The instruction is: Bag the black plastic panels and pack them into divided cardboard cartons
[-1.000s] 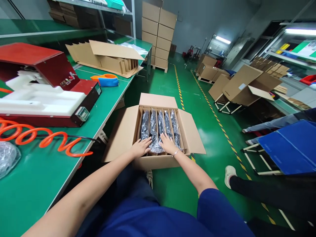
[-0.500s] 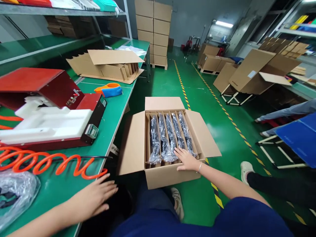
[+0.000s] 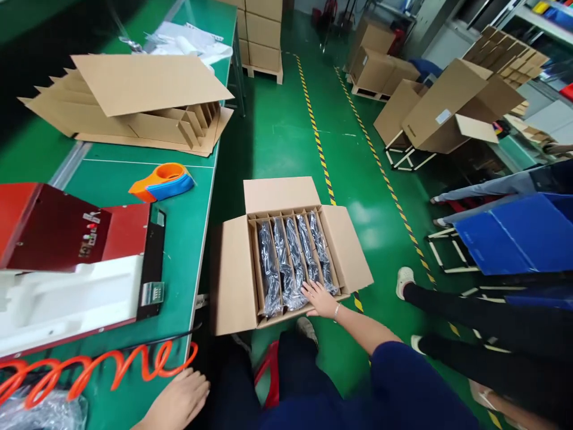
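An open cardboard box [image 3: 240, 275] stands in front of me with its flaps folded out. Cardboard dividers split it into slots, and several dark items in clear plastic bags [image 3: 293, 257] stand in them in a row. My right hand [image 3: 319, 298] rests at the near side of the box, fingers spread over the bags' near ends and grasping nothing. My left hand [image 3: 181, 397] lies at the edge of the green table [image 3: 179, 251], beside a coiled orange air hose [image 3: 119, 370]; its fingers are extended and it holds nothing.
On the table are a red machine with a white tray [image 3: 98, 292], an orange and blue tape dispenser [image 3: 165, 182], and cardboard dividers [image 3: 147, 89]. Other people's legs [image 3: 474, 310] and a blue bin [image 3: 514, 233] are at right. Stacked cartons [image 3: 264, 36] stand farther back.
The view has tilted down and shifted. My right hand stays at the near side of the box. My left hand has settled lower at the table edge, its fingers closer together.
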Demonstrator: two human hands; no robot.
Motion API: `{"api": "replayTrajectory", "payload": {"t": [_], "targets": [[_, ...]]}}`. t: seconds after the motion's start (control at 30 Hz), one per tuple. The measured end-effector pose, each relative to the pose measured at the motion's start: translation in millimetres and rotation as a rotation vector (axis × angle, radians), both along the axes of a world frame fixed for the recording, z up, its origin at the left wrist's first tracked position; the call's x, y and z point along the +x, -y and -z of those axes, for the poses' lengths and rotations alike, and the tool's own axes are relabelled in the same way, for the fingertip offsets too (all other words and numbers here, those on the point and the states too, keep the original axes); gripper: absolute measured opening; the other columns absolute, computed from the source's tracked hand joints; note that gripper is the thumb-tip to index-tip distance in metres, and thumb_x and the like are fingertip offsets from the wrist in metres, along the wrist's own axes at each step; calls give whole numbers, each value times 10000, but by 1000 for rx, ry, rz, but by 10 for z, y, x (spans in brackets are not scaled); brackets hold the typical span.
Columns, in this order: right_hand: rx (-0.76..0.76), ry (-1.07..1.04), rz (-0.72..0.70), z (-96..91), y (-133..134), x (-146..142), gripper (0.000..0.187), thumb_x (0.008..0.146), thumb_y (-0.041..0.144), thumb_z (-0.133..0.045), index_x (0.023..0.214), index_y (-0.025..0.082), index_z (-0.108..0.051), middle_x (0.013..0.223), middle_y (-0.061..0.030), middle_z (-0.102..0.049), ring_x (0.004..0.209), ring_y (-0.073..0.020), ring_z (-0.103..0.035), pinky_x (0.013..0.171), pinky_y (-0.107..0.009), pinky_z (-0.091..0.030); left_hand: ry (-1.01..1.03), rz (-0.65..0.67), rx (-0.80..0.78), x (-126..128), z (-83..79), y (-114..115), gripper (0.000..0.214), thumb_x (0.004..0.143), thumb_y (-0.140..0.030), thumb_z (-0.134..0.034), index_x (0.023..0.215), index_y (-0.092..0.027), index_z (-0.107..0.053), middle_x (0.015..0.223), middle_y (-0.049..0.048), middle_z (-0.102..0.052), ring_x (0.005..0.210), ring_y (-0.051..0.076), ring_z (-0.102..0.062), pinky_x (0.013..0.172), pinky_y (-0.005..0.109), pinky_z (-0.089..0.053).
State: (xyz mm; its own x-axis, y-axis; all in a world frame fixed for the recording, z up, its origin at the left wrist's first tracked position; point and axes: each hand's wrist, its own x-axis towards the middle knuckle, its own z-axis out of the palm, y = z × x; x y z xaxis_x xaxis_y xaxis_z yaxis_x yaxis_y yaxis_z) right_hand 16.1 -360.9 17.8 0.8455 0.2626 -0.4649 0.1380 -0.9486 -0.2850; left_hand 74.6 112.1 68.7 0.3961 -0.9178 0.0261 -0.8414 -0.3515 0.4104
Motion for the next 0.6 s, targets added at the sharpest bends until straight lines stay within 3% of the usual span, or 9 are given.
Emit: {"api": "replayTrajectory", "payload": {"t": [0.17, 0.23, 0.27, 0.33, 0.43, 0.53, 0.6], "targets": [[27, -83, 221, -472, -301, 47, 922, 770, 307, -811, 1558, 147, -359, 1638, -213, -247, 1529, -393, -207, 1222, -603, -196, -87, -45, 277, 6, -84, 32, 348, 872, -136, -395, 748, -232, -706, 735, 55, -723, 700, 233, -699, 730, 365, -521], [32, -67, 266, -635, -340, -58, 891, 826, 348, -748, 1580, 165, -311, 1653, -195, -215, 1533, -387, -200, 1207, -630, -216, -137, -117, 309, 27, -143, 269, 390, 903, -147, -365, 888, -233, -745, 875, 78, -767, 814, 248, -737, 779, 382, -549], [57, -54, 295, -701, -318, -161, 854, 856, 372, -705, 1584, 178, -304, 1658, -176, -219, 1535, -369, -207, 1210, -620, -229, -160, -157, 299, 28, -188, 500, 407, 920, -161, -351, 974, -232, -748, 965, 90, -775, 883, 254, -745, 811, 392, -561], [162, -21, 372, -787, -171, -483, 745, 907, 385, -608, 1573, 188, -338, 1649, -139, -275, 1531, -306, -257, 1231, -540, -258, -197, -212, 262, -13, -293, 1217, 395, 926, -192, -371, 1107, -222, -722, 1118, 113, -756, 1031, 269, -728, 895, 412, -564], [329, -31, 586, -799, 314, -1254, 631, 911, 324, -502, 1524, 189, -437, 1605, -115, -382, 1495, -262, -351, 1238, -462, -297, -203, -141, 265, -195, -364, 2764, 464, 899, -173, -409, 1307, -155, -630, 1346, 183, -650, 1237, 295, -633, 1025, 465, -508], [349, -148, 792, -796, 1035, -2263, 610, 863, 323, -475, 1463, 225, -526, 1544, -103, -475, 1458, -300, -413, 1223, -490, -338, -242, -20, 249, -447, -218, 4343, 522, 925, -216, -460, 1442, -207, -531, 1546, 124, -490, 1468, 248, -400, 1206, 445, -306], [330, -218, 889, -874, 1557, -2974, 578, 848, 369, -463, 1400, 256, -592, 1479, -95, -552, 1415, -319, -470, 1189, -461, -403, -269, 71, 290, -598, -53, 5130, 554, 873, -232, -578, 1425, -262, -552, 1558, 70, -486, 1486, 233, -366, 1240, 432, -225]]}}
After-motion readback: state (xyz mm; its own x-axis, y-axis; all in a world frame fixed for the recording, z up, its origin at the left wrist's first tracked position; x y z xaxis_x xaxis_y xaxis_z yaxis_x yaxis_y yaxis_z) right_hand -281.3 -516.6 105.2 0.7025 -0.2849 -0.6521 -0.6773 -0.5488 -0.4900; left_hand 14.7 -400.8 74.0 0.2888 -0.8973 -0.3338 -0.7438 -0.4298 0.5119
